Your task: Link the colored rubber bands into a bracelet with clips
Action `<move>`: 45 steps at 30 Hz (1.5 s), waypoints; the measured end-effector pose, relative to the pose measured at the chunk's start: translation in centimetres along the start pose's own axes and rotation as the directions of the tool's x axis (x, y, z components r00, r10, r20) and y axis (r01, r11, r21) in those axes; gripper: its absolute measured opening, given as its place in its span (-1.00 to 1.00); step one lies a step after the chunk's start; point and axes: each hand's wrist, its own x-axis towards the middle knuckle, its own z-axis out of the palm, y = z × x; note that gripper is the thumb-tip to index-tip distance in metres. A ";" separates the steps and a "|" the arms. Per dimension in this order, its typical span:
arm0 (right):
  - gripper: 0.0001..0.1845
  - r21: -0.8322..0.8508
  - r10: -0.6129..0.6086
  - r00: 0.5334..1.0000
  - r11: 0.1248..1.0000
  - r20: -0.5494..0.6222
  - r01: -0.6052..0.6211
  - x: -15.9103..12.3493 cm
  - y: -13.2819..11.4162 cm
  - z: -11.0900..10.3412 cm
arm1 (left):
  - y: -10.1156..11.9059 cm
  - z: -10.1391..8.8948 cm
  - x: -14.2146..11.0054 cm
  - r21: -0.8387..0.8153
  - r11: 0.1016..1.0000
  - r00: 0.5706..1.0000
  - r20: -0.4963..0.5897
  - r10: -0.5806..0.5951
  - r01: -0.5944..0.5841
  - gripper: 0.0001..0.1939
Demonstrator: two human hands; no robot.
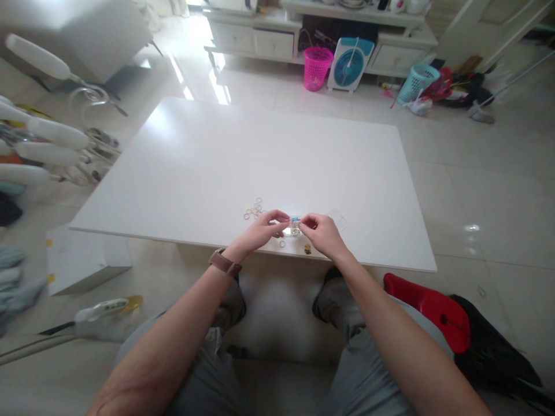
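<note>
Near the front edge of the white table (269, 156), my left hand (266, 225) and my right hand (323, 233) face each other over a small clear box (295, 231). Small colourful pieces show in it and between my fingertips, too tiny to name. Both hands are closed in a pinch, and what each one grips cannot be made out. Thin coloured rings (255, 210) lie loose beyond my left hand. One pale ring (281, 244) and a small yellow and dark figure (307, 249) lie nearer the edge. A clear flat lid (338, 218) rests beside my right hand.
A red stool (427, 309) stands to the right of my legs. On the left are a white box (87, 260) and a bottle with yellow liquid (108, 307). Across the floor stand a pink basket (317, 68), a blue and white fan (350, 65) and a light blue basket (417, 82).
</note>
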 end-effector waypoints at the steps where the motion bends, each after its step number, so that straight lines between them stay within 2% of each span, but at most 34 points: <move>1: -0.83 -0.081 -0.003 1.000 0.997 -0.022 0.001 0.3 0.3 -0.3 | -0.1 -0.2 0.1 0.045 0.999 0.999 -0.050 0.000 0.003 -0.69; 4: -0.85 -0.313 -0.001 0.999 0.950 -0.034 -0.009 1.0 1.5 -0.9 | -0.2 -0.8 0.3 0.145 0.989 0.986 -0.165 -0.005 0.030 -0.76; 10: -0.83 -0.524 0.114 0.993 0.848 0.034 -0.080 1.2 2.5 0.7 | 0.4 -1.3 -0.7 0.183 0.983 0.982 -0.191 0.011 0.024 -0.79; 14: -0.82 -0.592 0.177 0.983 0.798 0.044 -0.117 1.4 2.4 2.2 | 0.7 -2.0 -1.5 0.238 0.971 0.975 -0.215 0.049 0.004 -0.79; 18: -0.82 -0.632 0.216 0.976 0.761 0.037 -0.144 1.9 2.4 2.7 | 0.8 -2.8 -2.0 0.290 0.957 0.968 -0.233 0.089 -0.018 -0.80; 23: -0.82 -0.650 0.163 0.987 0.751 0.008 -0.119 2.1 2.1 2.7 | 1.5 -4.1 -2.5 0.392 0.920 0.946 -0.291 0.141 -0.017 -0.78; 27: -0.84 -0.690 0.072 0.995 0.724 0.065 -0.007 1.7 1.8 3.0 | 1.7 -6.2 -2.9 0.424 0.904 0.914 -0.385 0.127 0.053 -0.78; 32: -0.76 -0.711 0.106 0.985 0.703 0.134 0.021 0.9 1.4 3.1 | 1.1 -8.3 -3.5 0.537 0.804 0.854 -0.516 0.071 0.257 -0.80; 34: -0.77 -0.697 0.074 0.990 0.716 0.120 0.031 0.6 0.8 2.8 | 0.8 -8.2 -3.5 0.588 0.753 0.863 -0.502 0.052 0.296 -0.80; 37: -0.80 -0.676 0.034 0.995 0.736 0.097 0.040 0.3 -0.2 2.0 | 0.1 -7.2 -3.1 0.658 0.695 0.906 -0.422 0.021 0.290 -0.82; 41: -0.82 -0.643 0.019 0.994 0.764 0.107 0.055 -0.2 -1.1 0.9 | -1.3 -5.8 -2.2 0.743 0.629 0.952 -0.305 0.014 0.228 -0.80; 45: -0.82 -0.629 0.034 0.992 0.775 0.124 0.052 -0.5 -1.0 -0.1 | -2.5 -4.5 -1.1 0.807 0.581 0.979 -0.188 0.077 0.109 -0.73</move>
